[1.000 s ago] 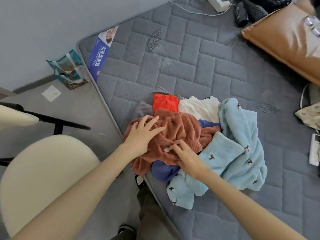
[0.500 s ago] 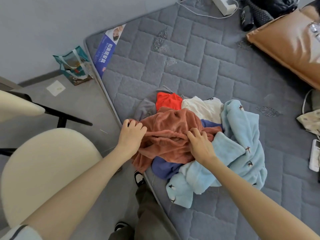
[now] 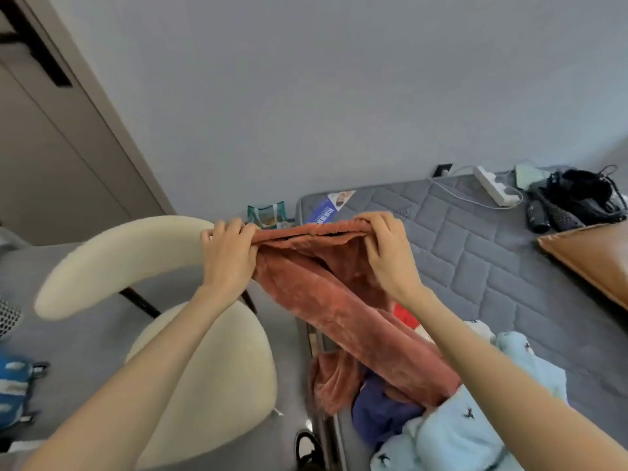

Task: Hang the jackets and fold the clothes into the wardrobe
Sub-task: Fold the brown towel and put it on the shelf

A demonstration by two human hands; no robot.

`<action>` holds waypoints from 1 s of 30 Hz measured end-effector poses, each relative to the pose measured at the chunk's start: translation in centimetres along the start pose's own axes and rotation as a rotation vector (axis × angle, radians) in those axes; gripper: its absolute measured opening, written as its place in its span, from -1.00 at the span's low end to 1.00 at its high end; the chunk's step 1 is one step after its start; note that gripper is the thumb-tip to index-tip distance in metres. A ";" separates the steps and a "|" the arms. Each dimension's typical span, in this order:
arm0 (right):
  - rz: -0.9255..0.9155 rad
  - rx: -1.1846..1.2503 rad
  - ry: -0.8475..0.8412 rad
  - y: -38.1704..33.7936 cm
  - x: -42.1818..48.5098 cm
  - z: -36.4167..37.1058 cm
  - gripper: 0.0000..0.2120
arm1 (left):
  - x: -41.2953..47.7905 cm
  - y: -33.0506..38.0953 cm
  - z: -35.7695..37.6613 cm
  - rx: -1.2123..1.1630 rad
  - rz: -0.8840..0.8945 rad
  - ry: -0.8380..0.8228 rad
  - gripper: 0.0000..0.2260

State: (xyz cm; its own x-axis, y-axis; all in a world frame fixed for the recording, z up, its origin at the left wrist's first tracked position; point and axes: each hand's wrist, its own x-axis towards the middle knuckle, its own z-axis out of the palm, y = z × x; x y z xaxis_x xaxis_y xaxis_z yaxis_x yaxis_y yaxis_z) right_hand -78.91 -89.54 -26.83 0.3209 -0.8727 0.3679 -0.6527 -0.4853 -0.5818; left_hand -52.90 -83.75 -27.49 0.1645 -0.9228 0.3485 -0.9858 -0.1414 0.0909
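**While both hands grip its top hem, rust fleece hangs over the mattress edge**

Held up in the air, the rust fleece garment [image 3: 339, 311] has its top hem stretched level between the left hand [image 3: 227, 256] and the right hand [image 3: 387, 256], whose fingers curl over it. Its long axis slants down and rightward. The lower end trails onto a pile at the edge of the grey mattress [image 3: 475, 260], among a navy garment [image 3: 380, 413], a red garment [image 3: 404, 316] and a light blue fleece [image 3: 475, 430]. A cream chair [image 3: 210, 385] stands just beside it on the left. A green bag [image 3: 268, 215] sits by the wall, and its contents cannot be made out.

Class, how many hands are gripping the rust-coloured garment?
2. The left hand grips the garment at its top edge, in front of the chair; the right hand grips the same edge over the mattress.
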 end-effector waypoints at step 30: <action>-0.480 1.003 -0.017 -59.1 -1.3 2.0 -0.94 | -31.9 -28.0 -53.1 -0.073 -0.751 0.307 -0.65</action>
State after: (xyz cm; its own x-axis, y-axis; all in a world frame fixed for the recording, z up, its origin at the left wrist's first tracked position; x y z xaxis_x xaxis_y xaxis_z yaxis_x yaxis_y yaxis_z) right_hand -39.40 -59.85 5.64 0.4059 -0.5800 0.7063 0.3896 -0.5893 -0.7078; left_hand -28.75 -31.31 8.41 0.7936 -0.4500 0.4095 -0.6055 -0.6499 0.4593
